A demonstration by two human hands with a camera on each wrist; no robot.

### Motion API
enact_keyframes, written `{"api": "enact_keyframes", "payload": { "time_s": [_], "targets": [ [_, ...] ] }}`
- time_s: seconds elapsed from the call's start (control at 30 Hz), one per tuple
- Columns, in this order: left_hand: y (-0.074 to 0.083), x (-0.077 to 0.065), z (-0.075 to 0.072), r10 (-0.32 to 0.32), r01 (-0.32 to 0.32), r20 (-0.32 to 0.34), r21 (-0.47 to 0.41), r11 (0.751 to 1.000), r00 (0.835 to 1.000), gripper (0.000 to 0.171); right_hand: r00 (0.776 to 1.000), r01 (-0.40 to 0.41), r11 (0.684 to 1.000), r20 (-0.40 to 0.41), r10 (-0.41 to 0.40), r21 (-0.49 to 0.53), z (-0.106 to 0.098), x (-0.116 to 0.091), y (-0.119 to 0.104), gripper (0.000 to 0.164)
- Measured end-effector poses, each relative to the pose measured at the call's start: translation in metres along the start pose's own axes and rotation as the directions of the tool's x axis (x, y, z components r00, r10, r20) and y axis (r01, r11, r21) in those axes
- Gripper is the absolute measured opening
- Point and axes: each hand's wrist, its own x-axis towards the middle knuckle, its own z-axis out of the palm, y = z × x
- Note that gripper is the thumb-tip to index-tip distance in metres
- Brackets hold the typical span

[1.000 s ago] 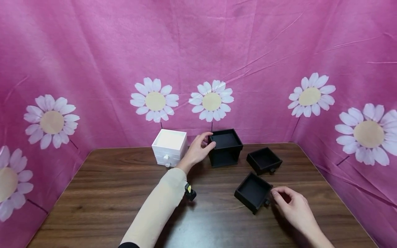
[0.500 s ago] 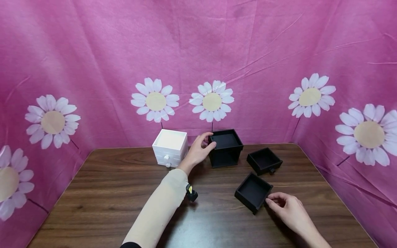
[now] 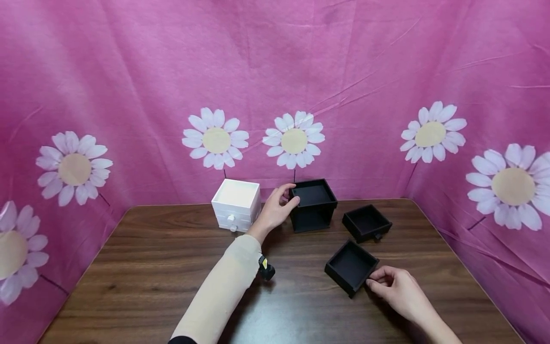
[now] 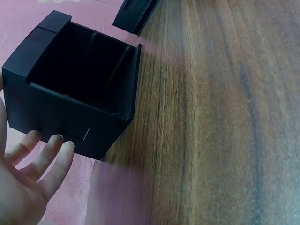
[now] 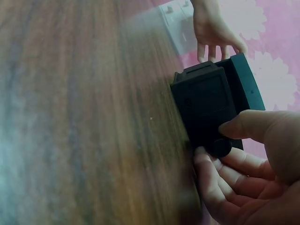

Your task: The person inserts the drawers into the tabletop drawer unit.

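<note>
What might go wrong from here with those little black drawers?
The near drawer, with the right hand at its knob, sits turned relative to the black cabinet, so it might jam if pushed in at that angle. The far drawer lies close by and could get bumped. The left hand touches the cabinet along its left side, so a push might still twist it.

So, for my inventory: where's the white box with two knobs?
In the head view, the white box stands at the back of the brown wood-grain table, left of the left hand and the black open-fronted box.
</note>
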Motion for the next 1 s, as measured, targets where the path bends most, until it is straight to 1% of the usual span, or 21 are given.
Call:
{"api": "enact_keyframes", "payload": {
  "time_s": [0.1, 0.2, 0.27, 0.33, 0.47, 0.57, 0.77, 0.87, 1.0],
  "targets": [
    [0.001, 0.000, 0.000, -0.002, 0.002, 0.001, 0.003, 1.000, 1.000, 0.049, 0.999, 0.005, 0.995, 0.037, -0.008, 0.097, 0.000, 0.001, 0.001, 0.012],
    [0.001, -0.001, -0.001, -0.008, 0.008, 0.001, 0.004, 1.000, 1.000, 0.049, 0.996, 0.013, 0.976, 0.081, -0.031, 0.215, 0.002, 0.002, 0.003, 0.012],
    [0.001, -0.001, -0.001, -0.013, 0.013, 0.005, 0.007, 1.000, 1.000, 0.049, 0.994, 0.004, 0.957, 0.102, -0.035, 0.291, 0.004, 0.003, 0.004, 0.012],
    [0.001, -0.001, -0.001, -0.016, 0.016, 0.011, 0.009, 1.000, 1.000, 0.049, 0.993, -0.023, 0.931, 0.115, -0.020, 0.365, 0.006, 0.004, 0.005, 0.012],
    [0.001, -0.001, -0.001, -0.014, 0.014, 0.021, 0.002, 1.000, 1.000, 0.049, 0.995, -0.069, 0.879, 0.099, 0.025, 0.472, 0.010, 0.005, 0.002, 0.009],
    [0.000, -0.001, 0.000, -0.010, 0.010, 0.022, 0.003, 1.000, 1.000, 0.049, 0.996, -0.075, 0.848, 0.072, 0.043, 0.525, 0.013, 0.005, 0.000, 0.009],
    [-0.003, 0.001, 0.000, -0.003, 0.003, 0.019, 0.011, 1.000, 1.000, 0.048, 0.999, -0.035, 0.795, 0.018, 0.030, 0.605, 0.019, 0.004, -0.002, 0.010],
    [-0.003, 0.002, -0.001, 0.000, 0.000, 0.020, 0.007, 1.000, 1.000, 0.048, 1.000, -0.023, 0.782, 0.002, 0.028, 0.623, 0.020, 0.004, -0.003, 0.010],
    [-0.003, 0.002, -0.001, 0.004, -0.004, 0.023, -0.001, 1.000, 1.000, 0.049, 0.999, -0.023, 0.774, -0.010, 0.037, 0.632, 0.020, 0.005, -0.007, 0.011]
  ]
}}
